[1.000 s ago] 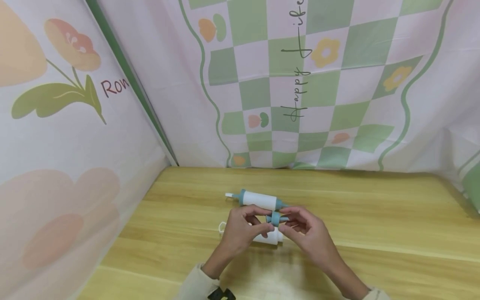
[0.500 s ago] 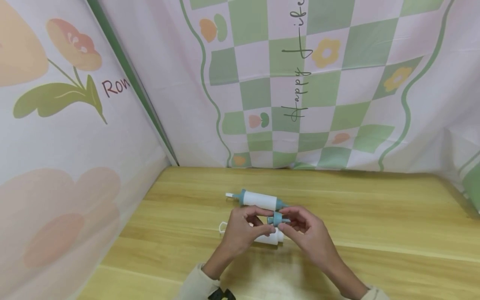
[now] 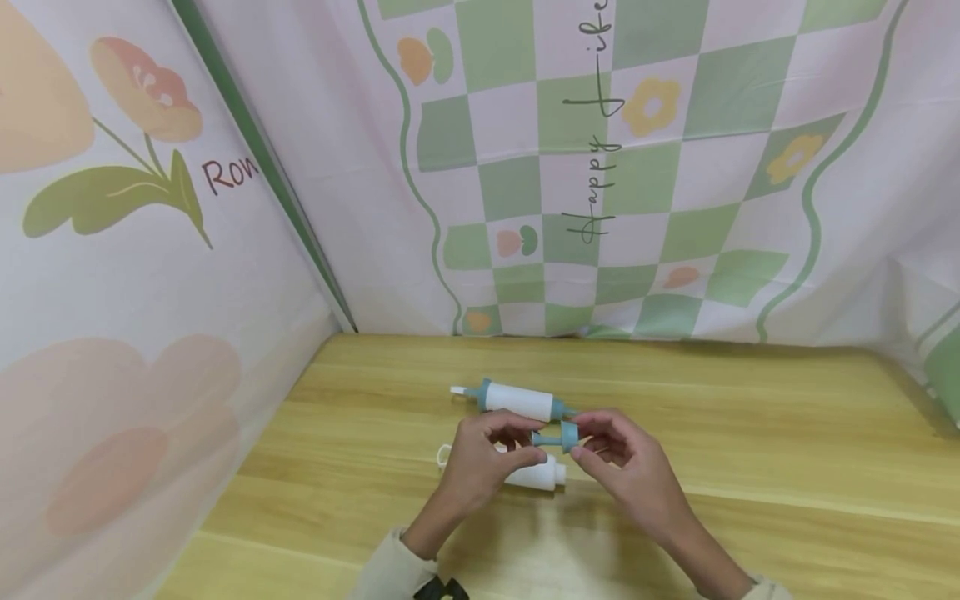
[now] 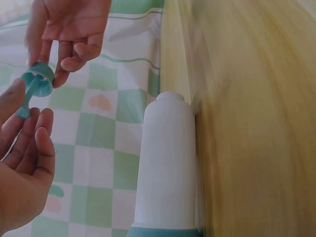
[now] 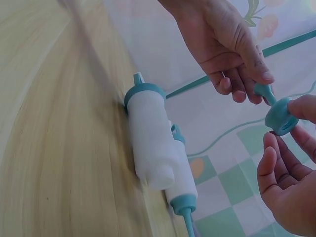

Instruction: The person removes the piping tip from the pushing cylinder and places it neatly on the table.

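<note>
Both hands hold a teal squeeze-bottle cap [image 3: 570, 437], a ring-shaped collar with a thin stem or strap ending in a small flared tip. My left hand [image 3: 480, 467] pinches the tip between thumb and index finger. On the other side, my right hand [image 3: 626, 467] grips the collar by its edge; the left wrist view shows the collar's hollow underside. Below the hands lies a white squeeze bottle [image 3: 534, 473] with a bare neck, partly hidden by the left hand. A second white bottle [image 3: 519, 402] with teal ends lies just behind them.
The bottles lie on their sides on a wooden table [image 3: 750, 433]. A checked cloth [image 3: 570, 192] hangs along the back edge, and a flowered cloth [image 3: 150, 283] hangs at the left.
The right hand has moved slightly right with the collar, away from the left fingertips. More stem shows between the hands, and the bit sticking out on the right is no longer visible.
</note>
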Available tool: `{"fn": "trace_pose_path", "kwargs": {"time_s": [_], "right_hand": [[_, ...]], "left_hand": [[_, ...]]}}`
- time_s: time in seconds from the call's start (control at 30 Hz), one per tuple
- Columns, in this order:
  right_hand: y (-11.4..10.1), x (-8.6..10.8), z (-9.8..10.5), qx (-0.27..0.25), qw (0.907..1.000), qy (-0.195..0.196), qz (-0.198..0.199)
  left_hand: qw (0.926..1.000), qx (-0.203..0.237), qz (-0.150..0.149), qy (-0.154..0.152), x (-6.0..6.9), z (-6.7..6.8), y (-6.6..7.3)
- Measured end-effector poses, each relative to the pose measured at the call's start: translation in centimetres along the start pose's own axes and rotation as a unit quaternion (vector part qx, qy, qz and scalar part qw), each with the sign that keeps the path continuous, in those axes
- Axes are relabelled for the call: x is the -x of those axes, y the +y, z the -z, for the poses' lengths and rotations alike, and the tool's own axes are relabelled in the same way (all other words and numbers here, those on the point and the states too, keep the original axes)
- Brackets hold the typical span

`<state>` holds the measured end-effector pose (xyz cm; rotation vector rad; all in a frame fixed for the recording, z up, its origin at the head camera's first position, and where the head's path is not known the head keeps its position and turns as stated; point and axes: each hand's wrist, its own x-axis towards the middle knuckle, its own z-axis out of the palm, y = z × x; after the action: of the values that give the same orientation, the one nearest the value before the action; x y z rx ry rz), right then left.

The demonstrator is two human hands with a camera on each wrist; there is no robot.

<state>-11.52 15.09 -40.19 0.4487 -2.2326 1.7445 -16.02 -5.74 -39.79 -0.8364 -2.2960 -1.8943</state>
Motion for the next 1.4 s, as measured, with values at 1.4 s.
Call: {"fn": "trace_pose_path", "kwargs": {"time_s": [1.4], "right_hand": [[1.6,2.8,5.6,0.146,0.9887,0.034,-0.005]], "left_hand": [[0.9961,-0.080,-0.028,-0.023,-1.0,-2.1,-0.3]]}}
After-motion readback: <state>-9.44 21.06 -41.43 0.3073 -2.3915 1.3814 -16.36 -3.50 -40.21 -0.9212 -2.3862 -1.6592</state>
